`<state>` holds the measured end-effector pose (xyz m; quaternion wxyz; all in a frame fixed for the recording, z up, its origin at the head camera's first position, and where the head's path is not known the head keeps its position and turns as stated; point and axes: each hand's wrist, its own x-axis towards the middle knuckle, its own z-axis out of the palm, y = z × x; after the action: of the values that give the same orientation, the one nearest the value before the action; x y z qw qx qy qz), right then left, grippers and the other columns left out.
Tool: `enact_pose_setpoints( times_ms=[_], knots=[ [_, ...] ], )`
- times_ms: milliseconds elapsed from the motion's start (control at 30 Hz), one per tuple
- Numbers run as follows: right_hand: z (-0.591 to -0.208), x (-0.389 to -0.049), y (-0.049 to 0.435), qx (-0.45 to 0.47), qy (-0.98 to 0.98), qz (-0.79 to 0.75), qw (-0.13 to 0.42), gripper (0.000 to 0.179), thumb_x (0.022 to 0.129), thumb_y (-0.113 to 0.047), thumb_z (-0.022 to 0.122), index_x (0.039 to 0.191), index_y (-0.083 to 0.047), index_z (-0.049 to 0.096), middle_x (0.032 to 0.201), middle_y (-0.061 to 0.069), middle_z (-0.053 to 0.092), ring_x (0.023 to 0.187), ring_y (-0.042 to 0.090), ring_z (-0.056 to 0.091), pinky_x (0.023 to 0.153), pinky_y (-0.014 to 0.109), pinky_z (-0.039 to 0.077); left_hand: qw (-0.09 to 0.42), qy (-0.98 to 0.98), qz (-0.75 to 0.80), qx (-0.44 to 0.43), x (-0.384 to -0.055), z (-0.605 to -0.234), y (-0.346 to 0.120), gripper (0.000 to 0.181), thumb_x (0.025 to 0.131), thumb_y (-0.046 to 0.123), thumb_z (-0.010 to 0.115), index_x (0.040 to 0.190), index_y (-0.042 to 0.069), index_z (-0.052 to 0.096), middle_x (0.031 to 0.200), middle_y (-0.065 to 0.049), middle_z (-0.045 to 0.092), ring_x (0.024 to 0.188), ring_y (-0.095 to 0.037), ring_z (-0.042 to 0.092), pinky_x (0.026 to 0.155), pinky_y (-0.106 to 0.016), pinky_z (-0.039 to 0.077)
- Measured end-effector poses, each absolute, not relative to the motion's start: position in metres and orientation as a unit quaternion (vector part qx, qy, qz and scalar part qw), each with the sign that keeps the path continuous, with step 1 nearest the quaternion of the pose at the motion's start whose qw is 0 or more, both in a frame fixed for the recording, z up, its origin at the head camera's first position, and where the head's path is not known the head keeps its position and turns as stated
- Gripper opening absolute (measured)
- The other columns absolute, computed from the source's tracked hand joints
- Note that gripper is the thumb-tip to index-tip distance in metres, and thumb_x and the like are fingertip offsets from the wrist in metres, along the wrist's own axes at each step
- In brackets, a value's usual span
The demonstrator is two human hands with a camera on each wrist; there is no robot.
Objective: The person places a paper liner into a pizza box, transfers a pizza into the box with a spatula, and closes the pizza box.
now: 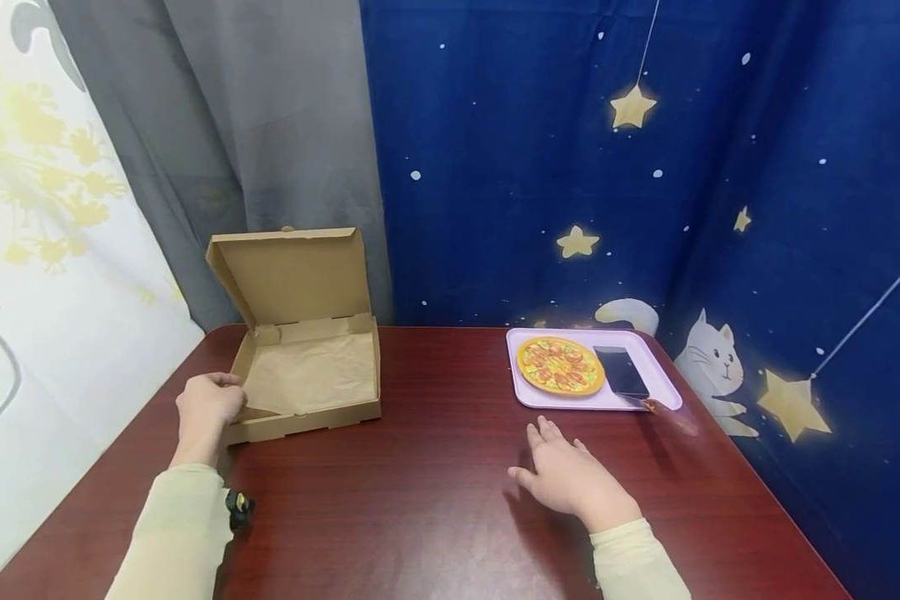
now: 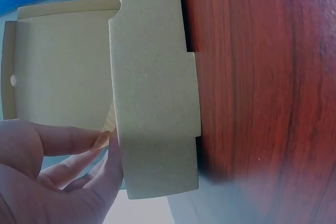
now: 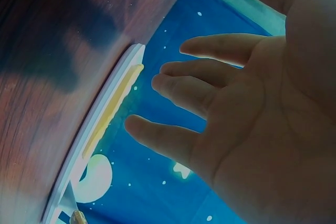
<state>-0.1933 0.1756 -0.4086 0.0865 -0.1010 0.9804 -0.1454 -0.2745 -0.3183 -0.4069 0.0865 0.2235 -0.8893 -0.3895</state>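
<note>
At the left stands an open cardboard pizza box, its lid raised and leaning back. Brown paper lines its bottom. My left hand is at the box's front left corner. In the left wrist view its thumb and finger pinch a corner of the paper just inside the front wall. My right hand hovers above the table, fingers spread and holding nothing. Just beyond its fingertips is a pink tray with a pizza on it.
Beside the pizza on the tray lies a flat tool with a dark, shiny blade; its handle sticks out over the front right rim. The reddish wooden table ends at a blue curtain and a grey curtain.
</note>
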Motion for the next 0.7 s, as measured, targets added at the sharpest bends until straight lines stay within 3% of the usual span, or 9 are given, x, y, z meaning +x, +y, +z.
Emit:
enact_pose_setpoints(
  times_ms=[133,300,467,567,700],
  knots=[
    [-0.409,-0.193,0.176,-0.098,0.980,-0.149,0.086,0.080,0.099,-0.043,0.072,0.155,0.008,0.047,0.170,0.029,0.035,0.162,0.042,0.030,0.128,0.069,0.027,0.091,-0.889,-0.391,0.221,-0.275,-0.407,-0.318,0.051,0.088,0.009,0.055,0.136,-0.004,0.066,0.146,-0.036,0.056,0.121,-0.047,0.050,0.074,-0.036,0.045],
    [-0.408,-0.192,0.176,-0.097,0.979,-0.153,0.089,0.080,0.099,-0.042,0.072,0.155,0.008,0.046,0.170,0.029,0.034,0.163,0.043,0.029,0.128,0.070,0.026,0.094,-0.891,-0.384,0.224,-0.271,-0.406,-0.319,0.053,0.089,0.011,0.053,0.139,-0.004,0.065,0.142,-0.035,0.059,0.110,-0.043,0.052,0.067,-0.034,0.043],
    [-0.408,-0.192,0.176,-0.094,0.980,-0.153,0.089,0.079,0.099,-0.041,0.071,0.155,0.009,0.046,0.170,0.030,0.033,0.163,0.044,0.028,0.127,0.071,0.025,0.110,-0.899,-0.359,0.224,-0.265,-0.402,-0.315,0.050,0.098,0.021,0.048,0.137,-0.004,0.066,0.140,-0.035,0.061,0.116,-0.053,0.058,0.079,-0.052,0.053],
    [-0.408,-0.192,0.177,-0.092,0.980,-0.155,0.087,0.079,0.099,-0.042,0.071,0.155,0.009,0.046,0.170,0.029,0.033,0.163,0.044,0.028,0.127,0.071,0.025,0.125,-0.906,-0.342,0.215,-0.260,-0.397,-0.310,0.049,0.100,0.026,0.046,0.132,-0.005,0.067,0.133,-0.035,0.065,0.117,-0.056,0.060,0.092,-0.065,0.050],
    [-0.407,-0.192,0.179,-0.091,0.980,-0.157,0.083,0.080,0.100,-0.042,0.071,0.155,0.009,0.046,0.170,0.030,0.033,0.162,0.045,0.029,0.127,0.072,0.025,0.139,-0.914,-0.325,0.200,-0.256,-0.390,-0.301,0.048,0.101,0.026,0.045,0.128,-0.006,0.068,0.127,-0.035,0.068,0.110,-0.055,0.064,0.091,-0.065,0.050]
  ],
)
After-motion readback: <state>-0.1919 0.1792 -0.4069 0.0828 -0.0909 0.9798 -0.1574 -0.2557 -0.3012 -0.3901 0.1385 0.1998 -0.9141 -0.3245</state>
